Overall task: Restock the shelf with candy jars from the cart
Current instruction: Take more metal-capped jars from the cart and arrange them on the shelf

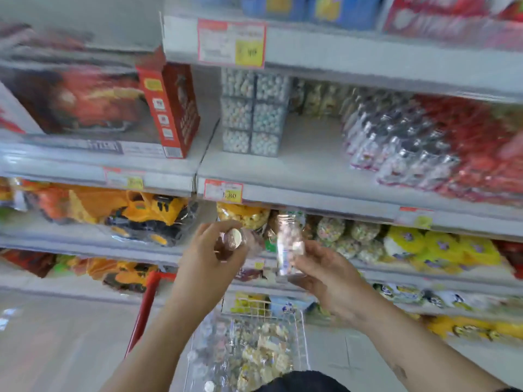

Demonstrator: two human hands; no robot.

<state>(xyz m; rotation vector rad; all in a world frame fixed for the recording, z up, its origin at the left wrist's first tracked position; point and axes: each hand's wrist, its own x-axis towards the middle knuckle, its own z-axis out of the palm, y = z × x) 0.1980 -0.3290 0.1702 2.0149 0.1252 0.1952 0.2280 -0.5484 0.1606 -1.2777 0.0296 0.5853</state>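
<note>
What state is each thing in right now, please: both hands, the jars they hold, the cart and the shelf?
left hand: grips a jar, raised.
left jar: lid on, tipped, lid facing the camera.
right hand: holds a jar, raised.
right jar: roughly upright, filled, off the shelf.
cart: loaded with more jars.
shelf: bare gap between clear boxes and bottles.

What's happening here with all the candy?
A person is restocking a grey metal shop shelf. The left hand grips a clear plastic candy jar with a shiny round lid, tipped toward the camera. The right hand holds a second clear candy jar upright. Neither jar is on the shelf yet. More candy sits in the white wire cart below.
</note>
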